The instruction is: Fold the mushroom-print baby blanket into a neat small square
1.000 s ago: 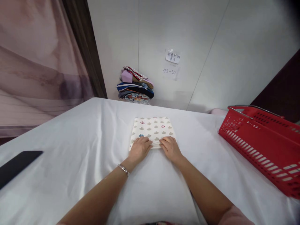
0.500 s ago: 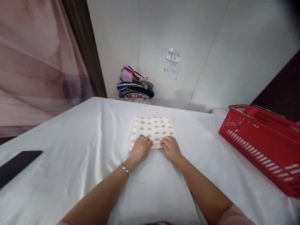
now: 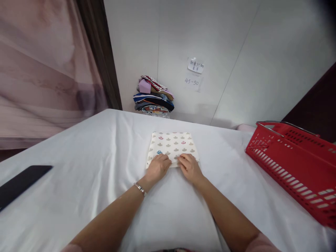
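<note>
A folded cream cloth (image 3: 173, 143) with grey, red and blue cloud-like motifs lies flat on the white-covered table. At its near edge, left of the middle, my left hand (image 3: 158, 166) has its fingers curled together over the fabric. A silver bracelet (image 3: 140, 189) circles that wrist. Just to the right, my right hand (image 3: 190, 168) pinches the same edge between thumb and fingers. A narrow gap separates the two hands, where layers of cloth show. The fingers partly cover the near edge.
A red plastic basket (image 3: 296, 168) with metal handles stands on the right. At the far left lies a flat black object (image 3: 23, 182). Folded fabrics (image 3: 153, 96) are piled beyond the table's far edge, against a white wall (image 3: 223, 42) with paper notes.
My right fingers have shifted slightly left along the cloth's near edge, closer to my left hand. The left hand keeps its place. The view has tilted a little.
</note>
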